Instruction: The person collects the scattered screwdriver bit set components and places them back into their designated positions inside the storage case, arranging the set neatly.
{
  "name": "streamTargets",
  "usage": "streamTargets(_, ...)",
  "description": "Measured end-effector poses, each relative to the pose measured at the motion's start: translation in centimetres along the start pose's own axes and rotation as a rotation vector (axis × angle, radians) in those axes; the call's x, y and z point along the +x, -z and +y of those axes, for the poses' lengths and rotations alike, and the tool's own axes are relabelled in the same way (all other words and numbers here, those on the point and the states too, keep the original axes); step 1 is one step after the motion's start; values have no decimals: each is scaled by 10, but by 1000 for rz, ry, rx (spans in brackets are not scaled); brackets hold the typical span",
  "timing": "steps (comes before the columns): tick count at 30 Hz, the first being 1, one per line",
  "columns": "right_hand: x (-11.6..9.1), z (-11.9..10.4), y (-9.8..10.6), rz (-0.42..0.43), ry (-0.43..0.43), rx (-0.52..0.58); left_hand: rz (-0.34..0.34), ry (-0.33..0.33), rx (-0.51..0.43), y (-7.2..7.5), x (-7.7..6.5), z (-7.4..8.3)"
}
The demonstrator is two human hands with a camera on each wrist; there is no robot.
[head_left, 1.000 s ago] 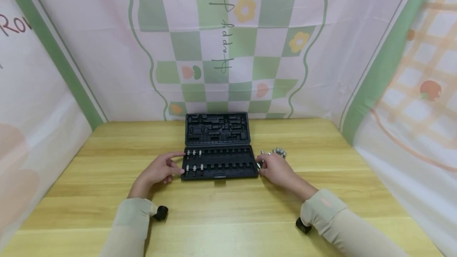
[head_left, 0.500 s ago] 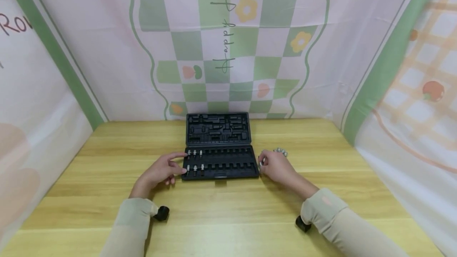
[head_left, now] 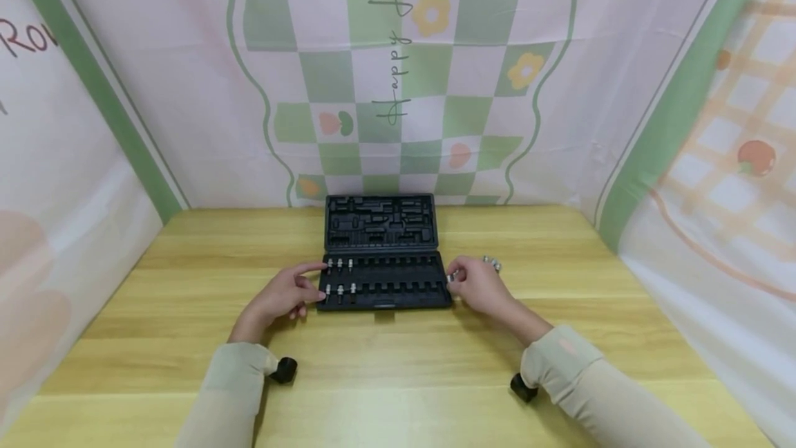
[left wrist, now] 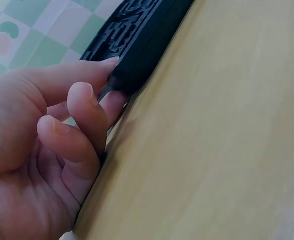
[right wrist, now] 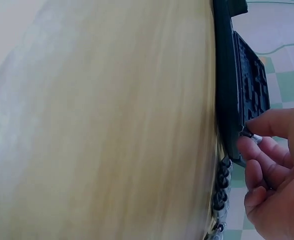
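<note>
An open black plastic case (head_left: 398, 274) lies on the table, with several small silver-and-dark bit sockets (head_left: 340, 263) standing in the left slots of its two rows. Along the case's left side, my left hand (head_left: 273, 299) rests index finger and thumb against the rim; the left wrist view has its fingertips at the corner and the other fingers bent beneath. At the right edge, my right hand (head_left: 481, 287) pinches a small bit socket (right wrist: 256, 139) between thumb and index finger, partly hidden by the fingers. More loose sockets (right wrist: 222, 187) lie beyond that hand.
The case's lid (head_left: 381, 221) leans up at the back, its moulded hollows facing me. Behind the wooden table (head_left: 385, 372) hangs a green-and-white checked cloth (head_left: 373, 75). Other cloths hang at both sides.
My right hand has picked among the loose sockets and turned slightly toward the case with one in its fingertips. The left hand keeps its place at the case's left edge.
</note>
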State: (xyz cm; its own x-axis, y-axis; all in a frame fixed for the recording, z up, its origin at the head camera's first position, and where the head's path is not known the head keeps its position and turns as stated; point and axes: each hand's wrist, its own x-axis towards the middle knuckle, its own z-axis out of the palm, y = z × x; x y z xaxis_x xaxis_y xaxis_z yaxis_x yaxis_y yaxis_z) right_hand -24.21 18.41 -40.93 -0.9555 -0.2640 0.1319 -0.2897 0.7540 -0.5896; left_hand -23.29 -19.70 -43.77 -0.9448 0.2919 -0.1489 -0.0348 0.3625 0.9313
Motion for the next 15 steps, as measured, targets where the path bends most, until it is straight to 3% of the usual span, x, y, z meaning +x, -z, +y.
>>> streamTargets(8,3,-7,-4,5,-2,85,9,5,-13,1,0,1)
streamTargets(15,6,-9,-8,-6,-13,96,6,5,-23,1,-1,1)
